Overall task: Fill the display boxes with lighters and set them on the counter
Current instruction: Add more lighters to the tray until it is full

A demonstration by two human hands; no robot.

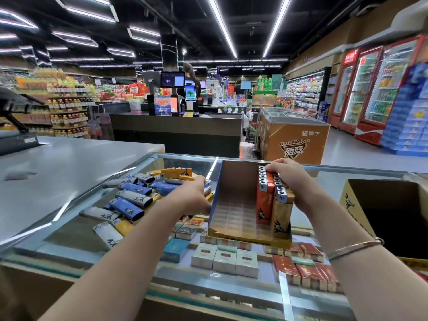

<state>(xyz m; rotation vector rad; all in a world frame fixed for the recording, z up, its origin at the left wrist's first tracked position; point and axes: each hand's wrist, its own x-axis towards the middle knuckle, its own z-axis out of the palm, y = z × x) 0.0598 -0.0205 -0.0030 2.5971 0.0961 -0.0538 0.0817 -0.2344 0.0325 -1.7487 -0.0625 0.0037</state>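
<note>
- The glass worktop (pixel 335 179) fills the lower half of the frame; a grey worktop (pixel 69 167) adjoins it at the left.
- A display box (pixel 234 198) of brown card with a blue outer side and yellow front lip stands at centre right on the glass. Its floor is divided into small cells, most of them bare.
- Lighters (pixel 271 198) stand upright in two rows along the box's right wall: an orange row with about six silver caps visible, and a yellow row beside it, partly hidden, count unclear. Each bears a black running-animal mark; the lettering is too small to read.
- The right hand (pixel 289 172) rests over the tops of these rows, fingers curled down onto the caps.
- The left hand (pixel 196 193), left of the box, reaches into the loose lighters (pixel 132 200); its fingers are hidden, so I cannot tell what it holds.
- The loose pile at centre left holds roughly fifteen lighters in blue, grey and yellow, lying flat, with the same black mark.
- A carton (pixel 356 200) at the right edge stands open, with a black animal logo on its yellow side; its inside is dark.
- Cigarette packs (pixel 236 260) lie under the glass: three white ones in a row, several red ones to the right, one blue.
- An orange chest freezer (pixel 294 144) at centre right carries Chinese lettering.
</note>
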